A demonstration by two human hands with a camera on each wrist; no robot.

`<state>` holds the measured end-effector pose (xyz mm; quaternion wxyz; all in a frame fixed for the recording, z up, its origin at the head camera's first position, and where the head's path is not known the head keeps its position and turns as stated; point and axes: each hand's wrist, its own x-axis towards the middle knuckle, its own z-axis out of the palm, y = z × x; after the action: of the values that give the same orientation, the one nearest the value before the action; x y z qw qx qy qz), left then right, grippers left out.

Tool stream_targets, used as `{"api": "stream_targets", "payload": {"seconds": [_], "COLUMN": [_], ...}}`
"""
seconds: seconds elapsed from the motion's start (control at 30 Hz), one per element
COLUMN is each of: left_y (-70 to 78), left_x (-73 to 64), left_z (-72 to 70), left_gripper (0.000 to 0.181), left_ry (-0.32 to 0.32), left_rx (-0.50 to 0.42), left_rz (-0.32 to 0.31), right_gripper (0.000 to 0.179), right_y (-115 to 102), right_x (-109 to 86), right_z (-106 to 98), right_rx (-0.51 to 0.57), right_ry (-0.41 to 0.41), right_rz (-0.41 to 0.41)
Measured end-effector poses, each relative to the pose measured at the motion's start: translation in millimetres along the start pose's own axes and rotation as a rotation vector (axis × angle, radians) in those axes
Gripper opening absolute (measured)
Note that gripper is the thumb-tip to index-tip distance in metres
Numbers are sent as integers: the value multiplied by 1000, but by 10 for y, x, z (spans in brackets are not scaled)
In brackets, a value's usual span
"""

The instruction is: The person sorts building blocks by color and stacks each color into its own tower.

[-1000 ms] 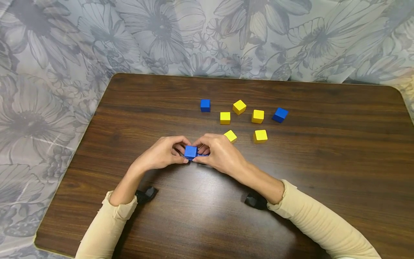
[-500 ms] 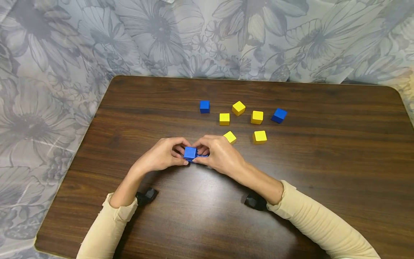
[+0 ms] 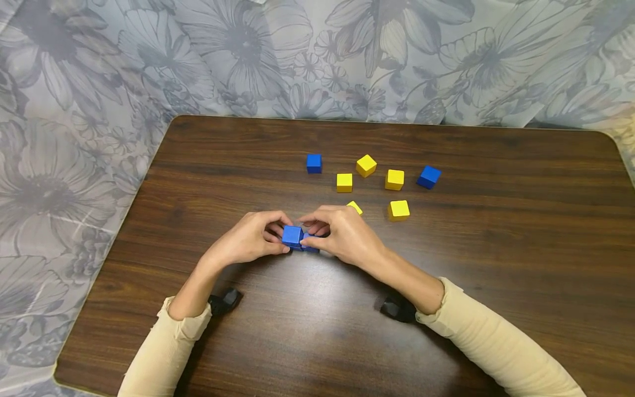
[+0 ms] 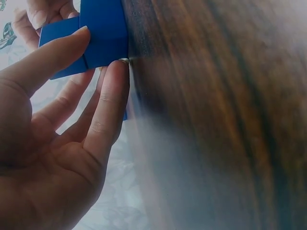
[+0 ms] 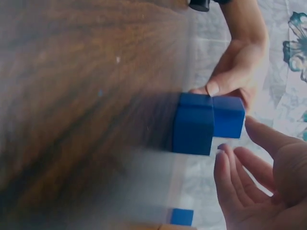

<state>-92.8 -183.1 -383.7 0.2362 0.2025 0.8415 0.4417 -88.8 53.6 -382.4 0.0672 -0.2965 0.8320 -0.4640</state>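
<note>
Three blue cubes make a small step on the table: an upper blue cube [image 3: 291, 235] rests on a lower cube [image 5: 195, 100], and another blue cube [image 5: 193, 132] stands beside that lower one, on the right. My left hand [image 3: 250, 237] holds the two stacked cubes from the left, thumb in front and fingers behind; its thumb [image 4: 67, 48] lies across the upper cube in the left wrist view. Around the right end of the step, my right hand [image 3: 347, 234] has its fingers spread, and in the right wrist view they stand off the cubes.
Farther back on the brown wooden table [image 3: 496, 220] lie several yellow cubes [image 3: 394, 180], one partly covered by the right hand. A blue cube [image 3: 314, 164] sits to their left and another blue cube [image 3: 429, 177] to their right. A floral cloth [image 3: 248, 55] hangs behind the table.
My right hand's fingers have come off the cubes and shifted slightly right, uncovering the lower right blue cube. My left hand keeps its hold, and the step stays in place.
</note>
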Motion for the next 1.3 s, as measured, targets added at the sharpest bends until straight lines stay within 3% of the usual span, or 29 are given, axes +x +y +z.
{"api": "stream_targets", "payload": {"seconds": [0.67,0.97,1.3], "left_y": [34,74,75], "left_x": [-19,-40,-6], "left_z": [15,44,82], "left_gripper": [35,41,35], "left_ry": [11,-21,21], "left_rx": [57,55,139], "left_rz": [-11,2,30], "right_gripper": [22,22,22], "right_y": [95,128,150], "right_x": [-46,-54,-96], "right_z": [-439,-641,-893], "right_rx": [-104,-138,-153], "right_ry": [99,137,179], "right_rz": [28,48,91]}}
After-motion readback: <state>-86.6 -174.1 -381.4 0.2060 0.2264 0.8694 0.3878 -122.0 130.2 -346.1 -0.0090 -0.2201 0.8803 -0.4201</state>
